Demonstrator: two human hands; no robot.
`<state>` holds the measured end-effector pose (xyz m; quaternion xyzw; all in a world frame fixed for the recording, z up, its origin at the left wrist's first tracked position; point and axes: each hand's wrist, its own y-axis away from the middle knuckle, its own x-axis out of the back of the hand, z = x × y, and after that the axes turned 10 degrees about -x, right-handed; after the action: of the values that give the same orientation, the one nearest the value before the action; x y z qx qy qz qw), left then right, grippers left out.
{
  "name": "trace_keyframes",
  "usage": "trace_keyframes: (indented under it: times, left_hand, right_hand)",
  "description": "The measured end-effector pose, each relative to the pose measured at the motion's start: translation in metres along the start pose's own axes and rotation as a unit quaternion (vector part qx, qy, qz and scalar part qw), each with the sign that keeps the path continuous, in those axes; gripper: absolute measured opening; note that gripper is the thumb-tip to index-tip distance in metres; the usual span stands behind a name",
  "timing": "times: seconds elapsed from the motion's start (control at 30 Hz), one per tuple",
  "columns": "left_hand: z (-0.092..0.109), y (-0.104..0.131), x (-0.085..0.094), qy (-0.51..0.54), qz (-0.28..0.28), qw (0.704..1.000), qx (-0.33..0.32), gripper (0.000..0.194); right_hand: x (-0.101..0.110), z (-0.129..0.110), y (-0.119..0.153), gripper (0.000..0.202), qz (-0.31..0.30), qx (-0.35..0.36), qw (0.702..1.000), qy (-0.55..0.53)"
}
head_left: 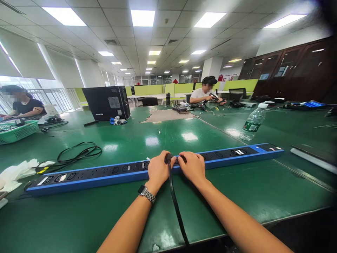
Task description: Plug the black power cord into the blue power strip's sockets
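Blue metal edges frame a long black-faced power strip (137, 175) with a row of sockets, which lies crosswise on a glossy green tabletop (79, 218), its right end farther from the wearer than its left. Near the strip's middle, the left hand (159, 168), with a silver metal-link wristwatch (146, 194) at its wrist, pinches a black moulded plug (168, 158) between thumb and fingers, just above the sockets. Whether the plug's front sits in a socket is hidden by the hand. A thick black cord (174, 198) runs from the plug between the two forearms to the table's near edge.

The right hand (193, 167) rests on the strip just beside the left, fingers curled inward; I cannot tell whether they pinch anything.

Beyond the strip's right part stands a clear plastic bottle (252, 124) with a green label and white cap. To the left, a loose coil of thin black cable (76, 154) lies behind the strip, and crumpled white tissue (18, 174) lies near its left end. Farther back are a black computer tower (105, 105) and a light-green plastic basket (22, 133). Across the table, a person in a white shirt (197, 95) holds a dark object.
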<state>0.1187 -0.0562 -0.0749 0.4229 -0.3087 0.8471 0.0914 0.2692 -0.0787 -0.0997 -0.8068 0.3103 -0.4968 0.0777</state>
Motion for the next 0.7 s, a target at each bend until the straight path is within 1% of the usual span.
trace_keyframes:
  times: [0.2,0.37,0.53,0.63,0.7]
  left_hand:
    - [0.0053,-0.0003,-0.0016,-0.048,-0.004,0.998,-0.042,0.030]
    - [0.0100,0.0003,-0.0025,-0.061,-0.004,0.998,-0.025,0.026]
    - [0.0064,0.0027,-0.0028,-0.050,0.018,0.998,-0.019,0.027]
    - [0.0056,0.0028,-0.0041,-0.050,0.008,0.996,-0.076,0.026]
    - [0.0063,0.0023,-0.0052,-0.051,0.003,0.992,-0.113,0.030]
  right_hand:
    - [0.0006,-0.0007,0.0005,0.022,0.003,0.000,1.000,0.000]
    - [0.0009,-0.0006,0.0006,0.022,-0.002,0.000,1.000,0.002]
    - [0.0004,-0.0003,0.0003,0.023,-0.004,0.000,1.000,-0.003]
    - [0.0002,-0.0004,0.0000,0.023,-0.001,0.001,1.000,-0.004]
    - [0.0005,-0.0007,-0.0001,0.023,0.000,0.000,1.000,-0.004]
